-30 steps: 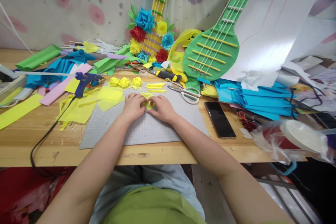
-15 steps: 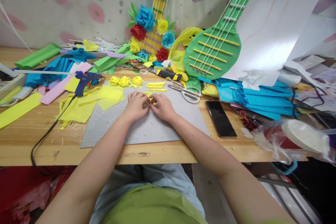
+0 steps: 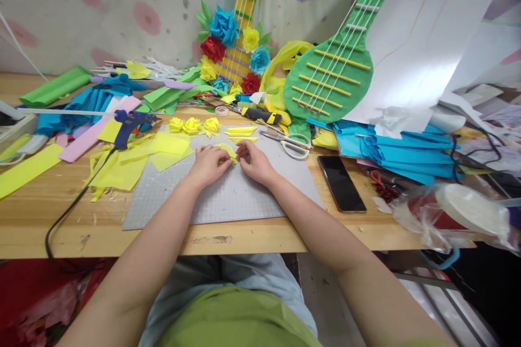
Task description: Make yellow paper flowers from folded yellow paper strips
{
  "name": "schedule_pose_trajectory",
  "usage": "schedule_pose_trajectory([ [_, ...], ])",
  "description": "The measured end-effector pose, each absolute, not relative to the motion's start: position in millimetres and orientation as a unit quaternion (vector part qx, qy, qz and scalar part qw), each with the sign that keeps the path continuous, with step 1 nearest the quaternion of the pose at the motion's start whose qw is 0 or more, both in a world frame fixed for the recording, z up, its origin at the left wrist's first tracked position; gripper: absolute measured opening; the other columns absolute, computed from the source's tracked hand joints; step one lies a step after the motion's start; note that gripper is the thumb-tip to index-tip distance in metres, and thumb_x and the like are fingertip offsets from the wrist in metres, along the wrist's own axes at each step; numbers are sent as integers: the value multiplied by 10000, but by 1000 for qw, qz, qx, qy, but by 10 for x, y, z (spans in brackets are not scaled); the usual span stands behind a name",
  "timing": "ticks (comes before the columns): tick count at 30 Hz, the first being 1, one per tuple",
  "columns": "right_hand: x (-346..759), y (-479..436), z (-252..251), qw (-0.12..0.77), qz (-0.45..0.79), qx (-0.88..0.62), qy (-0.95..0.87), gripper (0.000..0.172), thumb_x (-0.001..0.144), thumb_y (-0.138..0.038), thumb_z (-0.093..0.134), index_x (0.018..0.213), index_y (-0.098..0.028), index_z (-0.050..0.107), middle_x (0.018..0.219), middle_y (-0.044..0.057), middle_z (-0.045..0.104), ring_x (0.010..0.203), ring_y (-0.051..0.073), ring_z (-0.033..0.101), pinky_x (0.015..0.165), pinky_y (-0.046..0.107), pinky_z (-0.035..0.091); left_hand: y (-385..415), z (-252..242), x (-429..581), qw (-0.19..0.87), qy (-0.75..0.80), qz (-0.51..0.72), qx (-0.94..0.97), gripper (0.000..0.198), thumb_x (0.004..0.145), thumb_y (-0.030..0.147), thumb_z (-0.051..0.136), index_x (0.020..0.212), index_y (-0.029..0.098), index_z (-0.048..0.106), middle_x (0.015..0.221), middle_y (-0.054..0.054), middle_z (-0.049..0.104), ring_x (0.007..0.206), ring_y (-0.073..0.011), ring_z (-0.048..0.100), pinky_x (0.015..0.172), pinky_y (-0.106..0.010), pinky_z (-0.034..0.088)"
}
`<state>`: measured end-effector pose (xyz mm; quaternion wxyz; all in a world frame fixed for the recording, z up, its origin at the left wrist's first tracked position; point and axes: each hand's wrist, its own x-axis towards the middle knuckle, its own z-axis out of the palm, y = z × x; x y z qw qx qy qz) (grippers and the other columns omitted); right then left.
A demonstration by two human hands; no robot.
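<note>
My left hand [image 3: 208, 164] and my right hand [image 3: 255, 161] meet on the grey cutting mat [image 3: 228, 195], both pinching a small folded piece of yellow paper [image 3: 228, 150] between the fingertips. Most of that paper is hidden under my fingers. Just beyond my hands lie folded yellow strips [image 3: 241, 131] and three finished yellow paper flowers [image 3: 194, 126] in a row at the mat's far edge. Loose yellow paper sheets [image 3: 134, 160] spread over the mat's left side.
A blue glue gun [image 3: 127, 126] with a black cord lies left of the mat. Scissors [image 3: 290, 143] and a black phone [image 3: 341, 182] lie to the right. Green [image 3: 331, 78] and yellow paper guitars, paper flowers and blue paper stacks [image 3: 391, 149] crowd the back.
Both hands shifted slightly away from me on the mat while working the yellow paper; its upper tip now shows between my fingers.
</note>
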<state>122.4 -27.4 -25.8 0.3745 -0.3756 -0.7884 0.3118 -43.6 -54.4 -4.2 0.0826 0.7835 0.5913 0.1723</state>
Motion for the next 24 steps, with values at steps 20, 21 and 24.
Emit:
schedule_pose_trajectory([
  [20, 1064, -275, -280, 343, 273, -462, -771, 335, 697, -102, 484, 1019, -184, 445, 906, 27, 551, 767, 111, 558, 763, 291, 455, -504, -106, -383, 69, 707, 178, 681, 236, 687, 454, 585, 691, 224, 633, 882, -79, 616, 952, -293, 490, 813, -440, 338],
  [21, 1058, -278, -277, 340, 268, -465, -773, 337, 695, -91, 471, 1019, -181, 448, 910, 30, 551, 769, 112, 555, 767, 292, 453, -505, -104, -385, 69, 710, 180, 677, 240, 686, 460, 585, 689, 225, 635, 889, -79, 616, 958, -295, 487, 817, -444, 337],
  [24, 1052, -281, -271, 336, 260, -467, -776, 342, 693, -81, 454, 1023, -174, 455, 914, 36, 549, 767, 113, 547, 771, 292, 448, -510, -100, -390, 68, 718, 183, 668, 237, 715, 446, 550, 691, 228, 641, 900, -76, 616, 965, -291, 484, 832, -450, 331],
])
